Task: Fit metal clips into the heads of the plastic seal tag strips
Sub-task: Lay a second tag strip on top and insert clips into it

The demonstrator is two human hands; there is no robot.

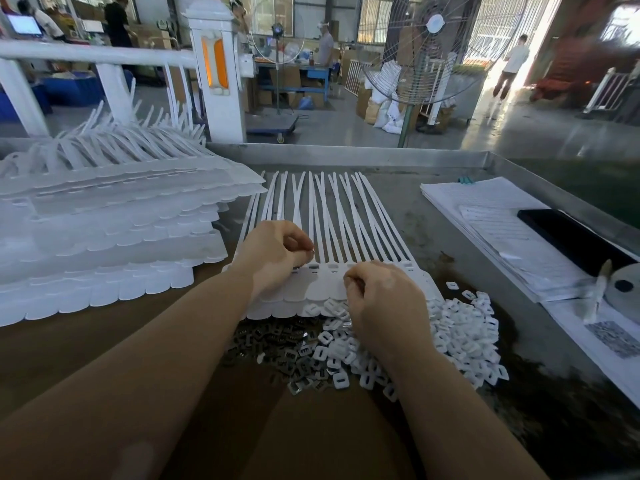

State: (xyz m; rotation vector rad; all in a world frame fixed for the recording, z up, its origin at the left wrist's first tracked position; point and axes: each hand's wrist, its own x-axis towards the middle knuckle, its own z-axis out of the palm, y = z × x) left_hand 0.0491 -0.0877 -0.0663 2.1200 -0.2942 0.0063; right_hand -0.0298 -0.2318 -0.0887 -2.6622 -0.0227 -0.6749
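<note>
Stacks of white tag sheets [104, 237] stand high at the left of the metal table [450, 216]. Next, the left hand [273, 254] has curled fingers that pinch a small metal clip [312, 251] just above the heads of the seal tag strips [332, 271]. The right hand [384, 299] is curled over the strip's lower edge; what it holds I cannot tell. Below lie loose metal clips [277, 344] and white plastic pieces [460, 330]. Papers [485, 216] lie at the right.

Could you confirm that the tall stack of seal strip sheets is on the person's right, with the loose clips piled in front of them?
Not quite: the head view shows the stack on the person's left. Papers lie on the right. The loose clips are indeed piled in front.
</note>
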